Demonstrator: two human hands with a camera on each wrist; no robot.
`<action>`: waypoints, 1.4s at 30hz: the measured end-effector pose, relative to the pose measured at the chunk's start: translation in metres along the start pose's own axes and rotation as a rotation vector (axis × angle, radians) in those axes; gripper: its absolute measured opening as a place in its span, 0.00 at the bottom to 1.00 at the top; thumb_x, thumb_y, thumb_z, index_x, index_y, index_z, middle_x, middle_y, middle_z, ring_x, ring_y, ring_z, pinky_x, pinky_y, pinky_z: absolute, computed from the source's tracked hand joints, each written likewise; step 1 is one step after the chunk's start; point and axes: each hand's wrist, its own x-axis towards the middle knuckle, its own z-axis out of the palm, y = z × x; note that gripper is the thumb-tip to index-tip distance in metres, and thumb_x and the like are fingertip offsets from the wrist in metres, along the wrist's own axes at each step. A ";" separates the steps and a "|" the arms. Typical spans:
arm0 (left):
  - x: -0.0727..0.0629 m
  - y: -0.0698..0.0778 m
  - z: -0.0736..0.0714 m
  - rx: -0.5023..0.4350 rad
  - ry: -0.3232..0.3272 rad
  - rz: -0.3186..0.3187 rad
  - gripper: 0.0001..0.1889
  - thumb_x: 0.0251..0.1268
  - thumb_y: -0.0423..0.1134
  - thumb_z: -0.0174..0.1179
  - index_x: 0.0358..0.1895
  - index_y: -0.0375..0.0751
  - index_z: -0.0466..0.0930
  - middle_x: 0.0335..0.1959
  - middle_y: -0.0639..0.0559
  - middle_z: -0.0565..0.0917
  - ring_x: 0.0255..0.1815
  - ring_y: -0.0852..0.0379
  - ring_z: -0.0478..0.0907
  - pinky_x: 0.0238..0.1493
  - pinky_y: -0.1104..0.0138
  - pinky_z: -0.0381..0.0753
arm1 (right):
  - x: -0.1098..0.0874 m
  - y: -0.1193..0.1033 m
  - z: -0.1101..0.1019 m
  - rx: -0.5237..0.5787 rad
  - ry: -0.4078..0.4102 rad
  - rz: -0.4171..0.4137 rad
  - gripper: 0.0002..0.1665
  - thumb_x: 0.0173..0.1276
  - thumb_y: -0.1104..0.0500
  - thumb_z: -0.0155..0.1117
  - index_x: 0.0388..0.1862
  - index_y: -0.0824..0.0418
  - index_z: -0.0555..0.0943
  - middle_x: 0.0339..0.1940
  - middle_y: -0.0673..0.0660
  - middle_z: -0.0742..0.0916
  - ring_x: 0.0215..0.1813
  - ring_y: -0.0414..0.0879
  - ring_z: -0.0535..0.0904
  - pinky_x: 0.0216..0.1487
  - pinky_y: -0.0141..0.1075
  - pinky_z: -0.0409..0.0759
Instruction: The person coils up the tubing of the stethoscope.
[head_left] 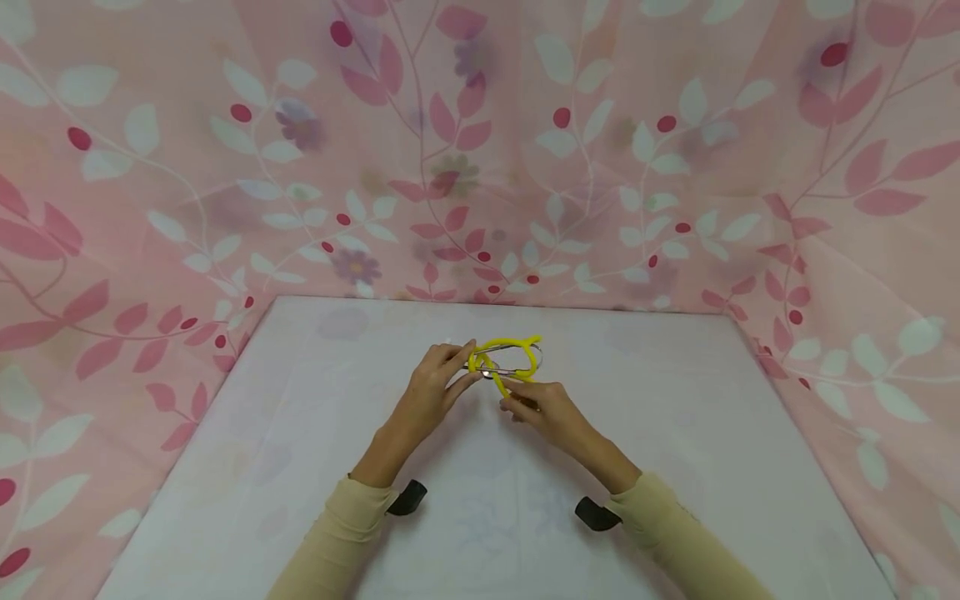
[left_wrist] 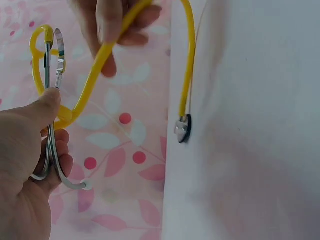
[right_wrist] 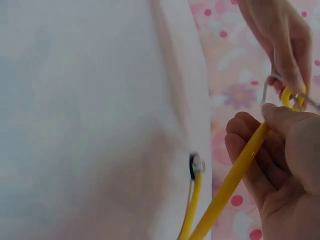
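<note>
A stethoscope with yellow tubing (head_left: 535, 359) and metal ear tubes is held above the table between both hands. My left hand (head_left: 433, 382) grips the ear tubes (left_wrist: 53, 150), thumb on one side and fingers on the other, where yellow tubing crosses them. A pale eartip (left_wrist: 87, 184) sticks out below those fingers. With my right hand (head_left: 553, 408) I hold a stretch of the tubing (right_wrist: 240, 167) between thumb and fingers. The chest piece (left_wrist: 183, 129) dangles at the end of the tubing near the white tabletop; whether it touches is unclear.
The white table (head_left: 300, 517) lies below both hands. Pink curtains (head_left: 510, 167) with a leaf pattern surround its back and sides. A black wrist device (head_left: 408, 497) is by the left cuff, and another black device (head_left: 597, 514) is by the right.
</note>
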 end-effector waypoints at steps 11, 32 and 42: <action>-0.005 -0.011 0.007 0.095 0.034 -0.012 0.29 0.58 0.39 0.69 0.64 0.37 0.77 0.45 0.45 0.80 0.45 0.52 0.76 0.43 0.65 0.82 | -0.017 -0.022 0.007 -0.157 0.036 -0.103 0.21 0.62 0.58 0.72 0.54 0.63 0.84 0.29 0.47 0.85 0.28 0.33 0.72 0.31 0.24 0.76; -0.007 0.000 0.020 0.227 -0.087 0.059 0.29 0.53 0.42 0.73 0.59 0.34 0.80 0.41 0.47 0.82 0.42 0.53 0.76 0.47 0.66 0.82 | -0.009 -0.044 -0.012 -0.766 0.090 -0.378 0.13 0.65 0.54 0.70 0.47 0.54 0.85 0.33 0.50 0.81 0.34 0.41 0.75 0.29 0.28 0.76; -0.010 0.011 0.023 0.164 -0.137 0.202 0.29 0.55 0.42 0.71 0.61 0.35 0.79 0.41 0.49 0.81 0.43 0.57 0.76 0.41 0.74 0.79 | 0.017 -0.036 -0.038 -0.666 0.084 -0.333 0.11 0.64 0.53 0.70 0.45 0.51 0.87 0.31 0.47 0.82 0.32 0.39 0.74 0.27 0.26 0.74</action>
